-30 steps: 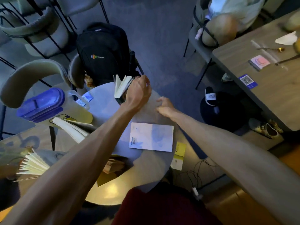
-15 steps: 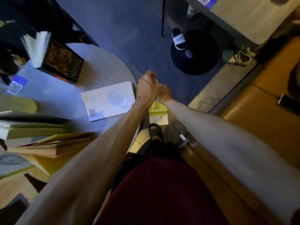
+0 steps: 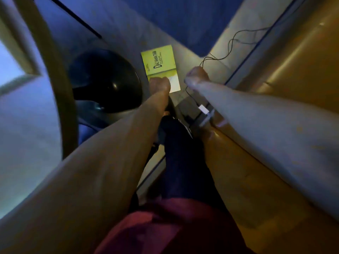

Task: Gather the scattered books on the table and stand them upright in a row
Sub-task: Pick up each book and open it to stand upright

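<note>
A yellow book [image 3: 159,61] with black lettering lies flat on the pale floor strip beside the table's black base [image 3: 108,79]. My left hand [image 3: 160,84] reaches down and covers the book's near end; its fingers are hidden under the hand, so no grip shows. My right hand [image 3: 197,76] hangs just right of the book, a small gap apart, with fingers pointing down and away from the camera. The corner of a pale book [image 3: 12,66] lies on the round table [image 3: 27,129] at the left edge.
The table's rim [image 3: 62,92] curves down the left side. A thin black cable [image 3: 231,43] and a white plug [image 3: 203,108] lie on the floor by my right hand. A wooden bench face [image 3: 297,74] fills the right. Blue carpet [image 3: 183,17] lies beyond.
The view swung from the tabletop down to the floor. Both hands dropped past the table edge to the yellow book; my left hand now rests on its near end.
</note>
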